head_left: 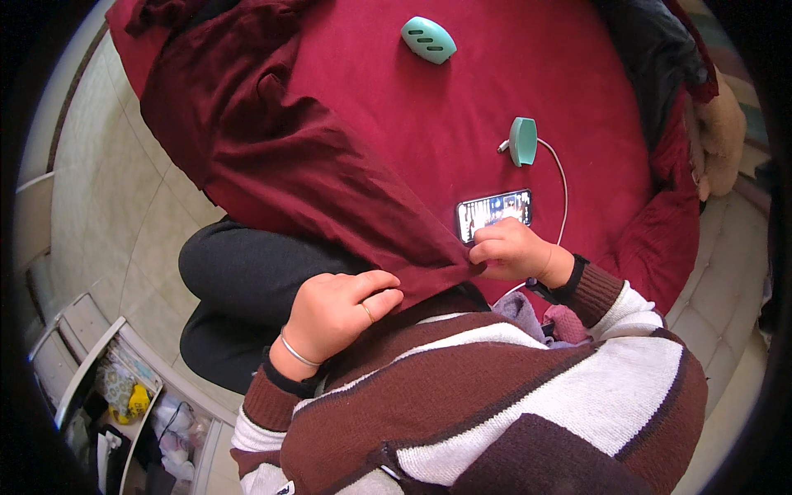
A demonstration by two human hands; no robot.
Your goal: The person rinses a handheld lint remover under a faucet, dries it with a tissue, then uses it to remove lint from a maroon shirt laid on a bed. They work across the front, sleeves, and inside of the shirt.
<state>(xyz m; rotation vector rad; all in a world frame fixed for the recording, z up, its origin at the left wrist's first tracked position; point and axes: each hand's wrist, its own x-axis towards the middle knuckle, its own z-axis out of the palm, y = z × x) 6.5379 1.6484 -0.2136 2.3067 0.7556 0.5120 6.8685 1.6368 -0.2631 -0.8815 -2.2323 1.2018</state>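
Head view: left hand [334,312], back up, is resting fingers-together on dark red cloth [322,177] spreading left of the phone [495,209]; hidden grip, cannot tell. Right hand [516,252] is curling inward, pinching cloth just nearside of the phone.

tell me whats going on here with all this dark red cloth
A person in a striped sweater has both hands at the near edge of the dark red cloth. The right hand pinches it by a corner; the left hand lies along the edge, its thumb hidden. On the red sheet beyond the right hand are a phone with its screen lit, a mint-green piece beside a white cable, and a slotted mint-green piece farther off.
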